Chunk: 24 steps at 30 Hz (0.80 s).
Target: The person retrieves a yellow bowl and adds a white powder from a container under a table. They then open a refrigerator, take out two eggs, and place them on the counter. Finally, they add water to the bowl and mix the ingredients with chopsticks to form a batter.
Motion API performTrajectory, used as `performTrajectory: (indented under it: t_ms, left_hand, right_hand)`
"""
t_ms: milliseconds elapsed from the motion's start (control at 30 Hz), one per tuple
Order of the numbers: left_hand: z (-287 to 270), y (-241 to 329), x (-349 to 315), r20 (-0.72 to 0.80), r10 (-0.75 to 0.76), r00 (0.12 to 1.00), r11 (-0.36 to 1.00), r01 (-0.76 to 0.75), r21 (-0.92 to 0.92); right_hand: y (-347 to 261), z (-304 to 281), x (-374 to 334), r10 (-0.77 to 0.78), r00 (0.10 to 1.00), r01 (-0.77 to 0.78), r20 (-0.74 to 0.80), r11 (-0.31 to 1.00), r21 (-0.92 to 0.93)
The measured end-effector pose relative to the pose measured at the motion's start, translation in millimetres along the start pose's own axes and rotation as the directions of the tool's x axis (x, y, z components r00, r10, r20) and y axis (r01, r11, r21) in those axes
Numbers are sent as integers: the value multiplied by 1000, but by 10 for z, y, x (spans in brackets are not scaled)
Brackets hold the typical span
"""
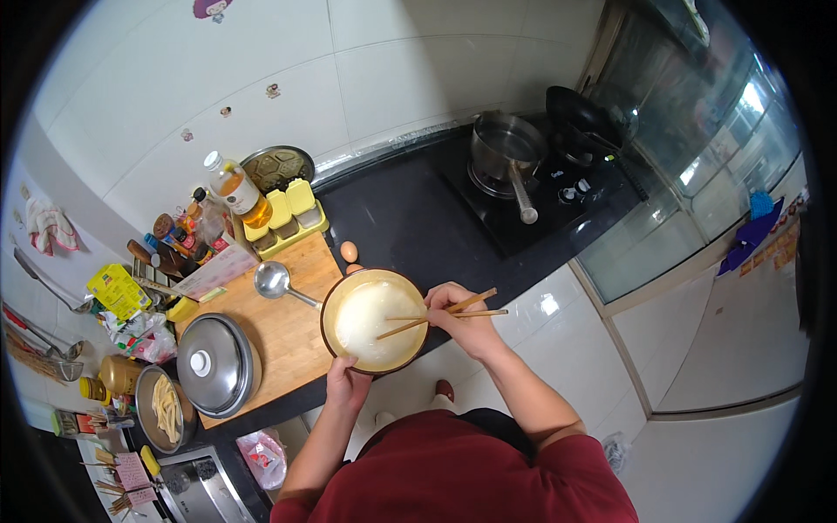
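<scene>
A round bowl (pixel 328 319) with a pale yellow inside and dark rim holds a white, liquid batter-like mixture (pixel 366 309). My left hand (pixel 347 388) grips its near-left rim, thumb over the edge. Closed around a pair of wooden chopsticks (pixel 410 326) is my right hand (pixel 466 329), at the bowl's right side; the tips dip into the mixture. Just beyond the bowl lies a brown egg (pixel 349 252), with a second one partly hidden behind the rim. A metal ladle (pixel 273 280) rests on the wooden board (pixel 288 349), its handle end reaching the bowl.
A lidded pot (pixel 216 370) stands on the board, beside a metal bowl of pale strips (pixel 166 414). Yellow-lidded seasoning boxes (pixel 283 218) and an oil bottle (pixel 237 190) line the wall. On the stove are a saucepan (pixel 506 144) and a black wok (pixel 580 122).
</scene>
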<state>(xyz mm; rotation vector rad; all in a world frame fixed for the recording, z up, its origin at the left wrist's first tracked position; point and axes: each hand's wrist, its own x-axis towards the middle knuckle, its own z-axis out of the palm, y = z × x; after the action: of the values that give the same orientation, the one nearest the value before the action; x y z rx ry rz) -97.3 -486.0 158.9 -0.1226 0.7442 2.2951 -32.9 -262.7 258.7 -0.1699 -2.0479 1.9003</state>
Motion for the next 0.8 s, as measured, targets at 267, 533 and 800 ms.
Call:
performTrajectory:
  t_ms: [267, 533, 800]
  left_hand:
    - [122, -491, 367, -28, -133, 991, 990, 134, 48]
    - [158, -1114, 843, -42, -199, 979, 980, 200, 5]
    - [416, -1391, 933, -47, -152, 987, 988, 154, 29]
  right_hand:
    - [122, -868, -264, 166, 979, -159, -115, 985, 67]
    - [568, -1346, -287, 275, 939, -243, -207, 956, 165]
    - [730, -1682, -204, 245, 945, -216, -217, 965, 149]
